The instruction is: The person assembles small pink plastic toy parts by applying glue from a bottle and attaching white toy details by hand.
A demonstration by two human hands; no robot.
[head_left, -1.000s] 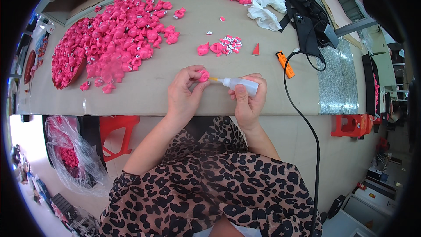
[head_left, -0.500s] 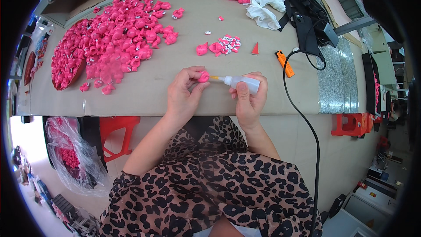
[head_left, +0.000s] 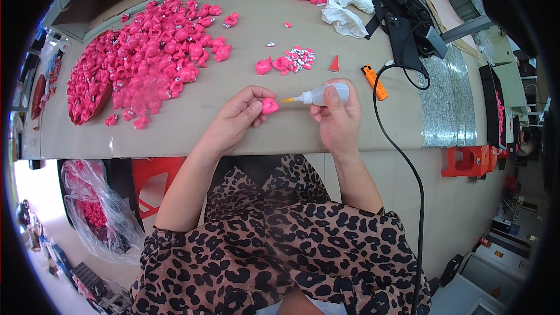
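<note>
My left hand pinches a small pink plastic figure part between thumb and fingers. Facing it, my right hand grips a translucent white squeeze bottle, whose thin yellow nozzle tip points left and ends just short of the pink part. Beyond my hands lie a little pile of tiny pink and white pieces and a loose pink part beside it. A large heap of similar pink parts covers the left of the table, some of it in a reddish bowl.
Right of the pile are a small red triangular piece and an orange lighter-shaped tool. White crumpled tissue and a black bag sit farther back. A black cable runs down the right side. Red stools stand below table height.
My right hand has tipped the bottle up and drawn its nozzle slightly away from the pink part. My left hand has shifted a little and turned the part.
</note>
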